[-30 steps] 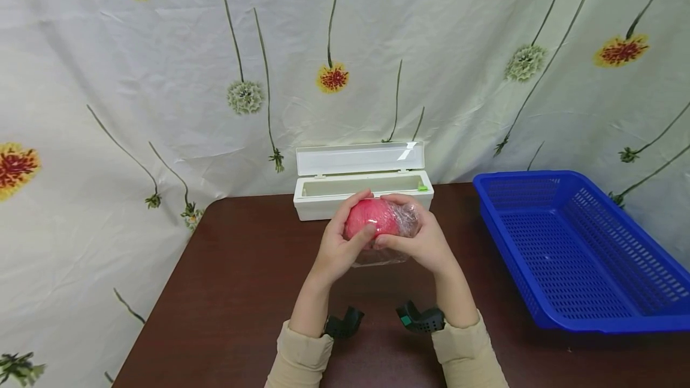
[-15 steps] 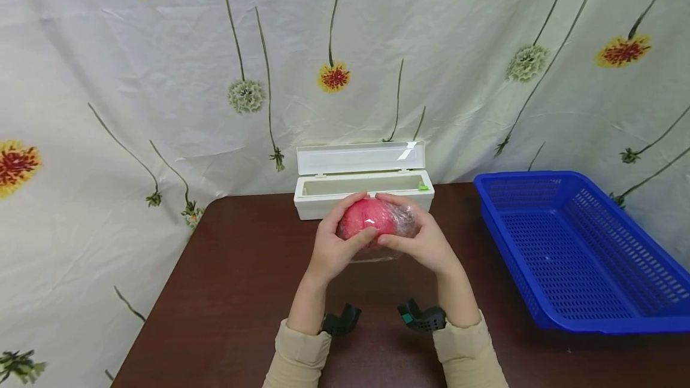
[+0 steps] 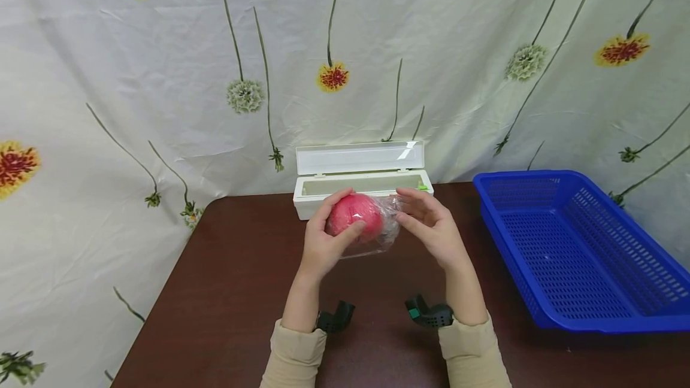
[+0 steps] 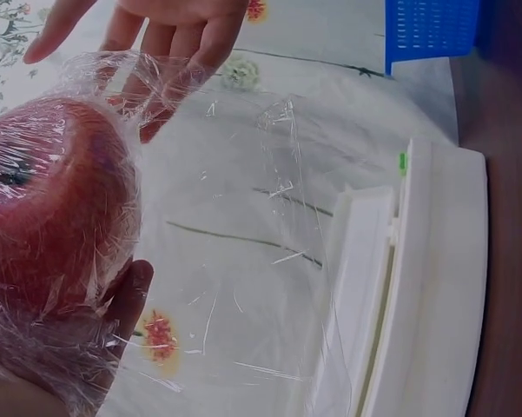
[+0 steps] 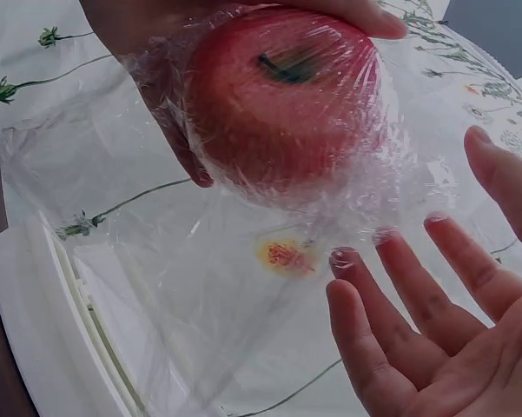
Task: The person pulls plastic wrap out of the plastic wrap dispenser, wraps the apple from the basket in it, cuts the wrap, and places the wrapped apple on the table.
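Observation:
A red apple (image 3: 356,217) is wrapped in clear plastic wrap (image 3: 390,220), held up above the table in front of the white box. My left hand (image 3: 321,247) grips it from the left, thumb in front and fingers behind. On the right, my right hand (image 3: 439,235) has its fingers apart and loosely bent, with the fingertips at the gathered edge of the film. The right wrist view shows the apple (image 5: 282,113) with its stem and that hand (image 5: 452,339) spread beside it; whether the fingertips touch the film is unclear. Loose film (image 4: 234,252) hangs off the apple.
Behind the hands stands a long white box (image 3: 309,207), its lid (image 3: 353,159) raised and a green slider (image 3: 423,187) at its right end. A blue plastic basket (image 3: 512,274) sits on the right of the dark brown table (image 3: 226,292). Flowered cloth (image 3: 183,47) hangs behind.
My right hand has come off the apple and drawn to the right, its fingers spreading. My left hand has shifted slightly left with the apple. The box and basket stay put.

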Tool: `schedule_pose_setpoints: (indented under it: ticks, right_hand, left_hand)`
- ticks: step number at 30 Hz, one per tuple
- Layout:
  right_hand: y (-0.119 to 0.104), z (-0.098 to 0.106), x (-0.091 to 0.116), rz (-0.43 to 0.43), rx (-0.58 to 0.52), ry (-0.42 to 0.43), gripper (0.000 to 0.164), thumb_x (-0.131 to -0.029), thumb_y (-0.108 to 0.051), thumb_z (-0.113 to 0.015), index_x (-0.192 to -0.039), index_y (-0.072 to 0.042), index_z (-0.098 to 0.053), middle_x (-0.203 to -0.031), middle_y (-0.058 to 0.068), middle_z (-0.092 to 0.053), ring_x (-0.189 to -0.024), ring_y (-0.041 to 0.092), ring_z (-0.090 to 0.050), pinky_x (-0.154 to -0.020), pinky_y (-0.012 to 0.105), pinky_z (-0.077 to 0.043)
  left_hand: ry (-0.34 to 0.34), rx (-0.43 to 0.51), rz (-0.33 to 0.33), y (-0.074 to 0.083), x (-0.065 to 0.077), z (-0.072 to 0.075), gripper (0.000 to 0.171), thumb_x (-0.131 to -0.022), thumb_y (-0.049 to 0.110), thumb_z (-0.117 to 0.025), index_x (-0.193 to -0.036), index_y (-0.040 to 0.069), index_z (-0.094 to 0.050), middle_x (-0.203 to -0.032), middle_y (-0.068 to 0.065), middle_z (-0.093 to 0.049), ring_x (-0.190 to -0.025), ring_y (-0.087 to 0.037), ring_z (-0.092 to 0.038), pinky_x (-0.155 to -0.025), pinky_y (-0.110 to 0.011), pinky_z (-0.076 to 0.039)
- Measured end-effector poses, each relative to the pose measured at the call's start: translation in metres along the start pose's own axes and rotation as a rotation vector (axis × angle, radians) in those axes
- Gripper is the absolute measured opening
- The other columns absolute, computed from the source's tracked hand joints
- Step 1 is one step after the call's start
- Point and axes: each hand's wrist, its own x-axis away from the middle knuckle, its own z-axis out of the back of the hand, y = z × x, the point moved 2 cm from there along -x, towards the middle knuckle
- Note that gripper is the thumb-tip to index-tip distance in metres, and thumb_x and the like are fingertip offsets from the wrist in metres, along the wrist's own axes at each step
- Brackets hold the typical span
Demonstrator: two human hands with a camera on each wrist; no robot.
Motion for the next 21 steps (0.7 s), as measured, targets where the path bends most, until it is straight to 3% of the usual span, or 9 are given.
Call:
schedule_pose_setpoints:
  ticks: [5, 12, 21]
  right_hand:
    - [-0.001, 0.002, 0.0, -0.017, 0.001, 0.046, 0.037, -0.086, 0.003, -0.063, -0.121, 0.008, -0.054, -0.107, -0.004, -0.066, -0.102, 0.014, -0.06, -0.084, 0.025, -0.05]
    - [0.0, -0.001, 0.0, -0.011, 0.022, 0.078, 0.031, -0.085, 0.005, -0.063, -0.116, 0.006, -0.058, -0.101, -0.005, -0.067, -0.096, 0.013, -0.061, -0.079, 0.024, -0.051]
    - [0.002, -0.006, -0.001, 0.004, 0.058, 0.096, 0.025, -0.085, 0.005, -0.064, -0.109, 0.009, -0.06, -0.087, -0.004, -0.069, -0.082, 0.013, -0.063, -0.064, 0.022, -0.048]
  left_hand:
    - [0.018, -0.02, 0.047, 0.013, 0.001, 0.001, 0.052, -0.078, 0.001, -0.069, -0.126, -0.006, -0.051, -0.125, -0.023, -0.052, -0.11, -0.033, -0.05, -0.08, -0.033, -0.053]
    - [0.002, -0.034, 0.056, -0.018, -0.001, 0.001, 0.056, -0.078, 0.005, -0.072, -0.13, 0.004, -0.053, -0.13, -0.014, -0.052, -0.114, -0.03, -0.049, -0.085, -0.043, -0.051]
    - [-0.019, -0.067, -0.022, -0.026, -0.001, -0.002, 0.055, -0.079, 0.021, -0.075, -0.129, 0.011, -0.055, -0.126, -0.005, -0.056, -0.109, -0.025, -0.054, -0.082, -0.04, -0.052]
